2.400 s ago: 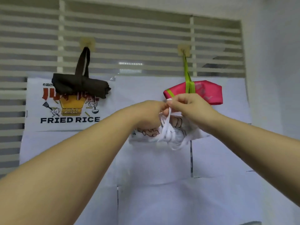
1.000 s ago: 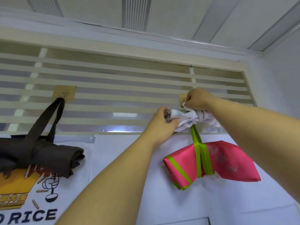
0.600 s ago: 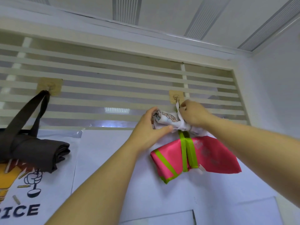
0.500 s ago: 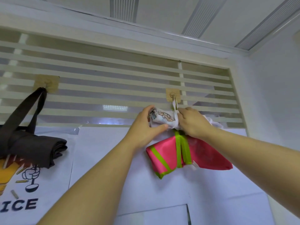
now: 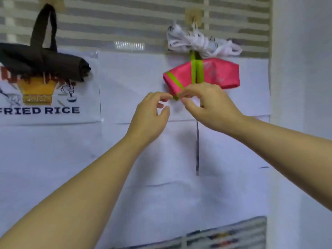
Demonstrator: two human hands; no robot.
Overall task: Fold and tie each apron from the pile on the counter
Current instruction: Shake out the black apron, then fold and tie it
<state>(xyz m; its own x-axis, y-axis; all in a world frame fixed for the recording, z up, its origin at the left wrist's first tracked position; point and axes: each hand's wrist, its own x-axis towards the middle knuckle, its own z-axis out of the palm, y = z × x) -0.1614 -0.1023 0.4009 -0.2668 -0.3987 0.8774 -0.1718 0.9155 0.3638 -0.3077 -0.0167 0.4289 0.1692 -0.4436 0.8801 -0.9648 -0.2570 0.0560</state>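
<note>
A white bundled cloth apron (image 5: 195, 41), printed with dark marks, is seen at the right. Beneath it, a bright pink folded apron (image 5: 218, 72) is edged and banded in lime green. At the left, a rolled cloth apron (image 5: 53, 65) is coloured dark brown throughout. A white paper poster (image 5: 45, 110) is printed in orange, yellow and red, with navy lettering. The slatted blind (image 5: 125, 18) is striped beige and grey.

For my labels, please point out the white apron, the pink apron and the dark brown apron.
white apron (image 5: 197, 41): head view, tied middle.
pink apron (image 5: 221, 72): head view, right half.
dark brown apron (image 5: 59, 65): head view, rolled body.
</note>
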